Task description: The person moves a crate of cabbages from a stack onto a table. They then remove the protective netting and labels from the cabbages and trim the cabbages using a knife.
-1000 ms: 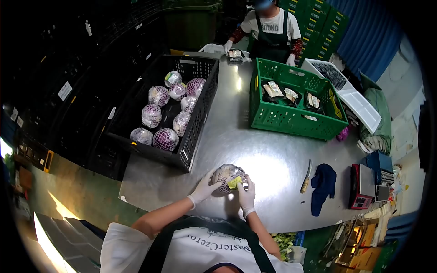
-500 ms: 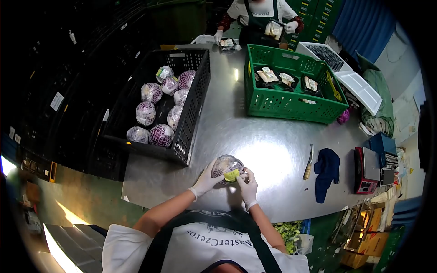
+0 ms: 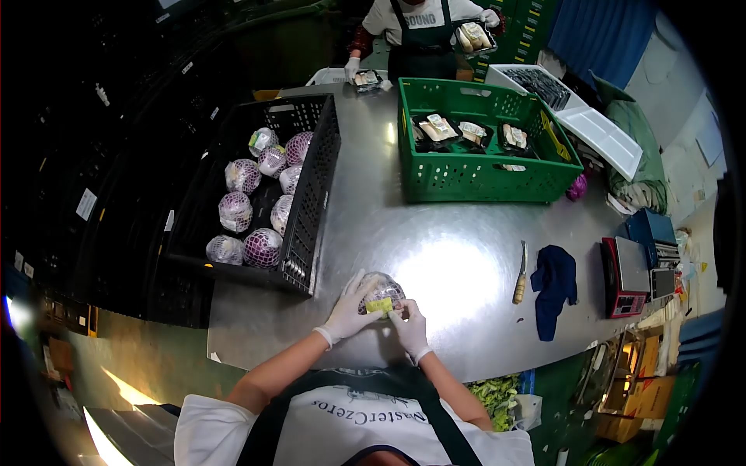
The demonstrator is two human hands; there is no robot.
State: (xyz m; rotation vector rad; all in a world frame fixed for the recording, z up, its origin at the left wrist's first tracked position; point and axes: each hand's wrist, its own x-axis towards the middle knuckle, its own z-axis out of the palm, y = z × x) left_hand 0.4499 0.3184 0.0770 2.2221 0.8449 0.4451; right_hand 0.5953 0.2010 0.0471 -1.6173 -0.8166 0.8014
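Most of the view is taken up by a metal surface (image 3: 365,202). Beyond its far edge a person in a dark apron (image 3: 423,58) is seen. Along its left edge a black crate (image 3: 307,206) is set, in which nine netted bundles (image 3: 263,248) can be counted. Toward the far edge a green crate (image 3: 482,179) is placed, and in it packages of pale food (image 3: 435,126) are held. By the far right corner a white foam box (image 3: 571,101) filled with dark items is seen. Near the right edge a red scale (image 3: 622,276) is stood, and a dark blue cloth (image 3: 554,291) is spread loosely between it and a knife (image 3: 520,279), whose blade is pointed to the far edge.

Close to the middle of the near edge, just beside the near corner of the black crate, a wrapped round bundle (image 3: 378,286) is held. Its left side is clasped by the left grip (image 3: 346,311), with the fingers laid along the top. The fingertips of the right grip (image 3: 412,326) are brought together at the front right of the bundle; whether anything is pinched there cannot be made out. Between the two grips, a small yellow label (image 3: 379,305) is seen on the front of the bundle.
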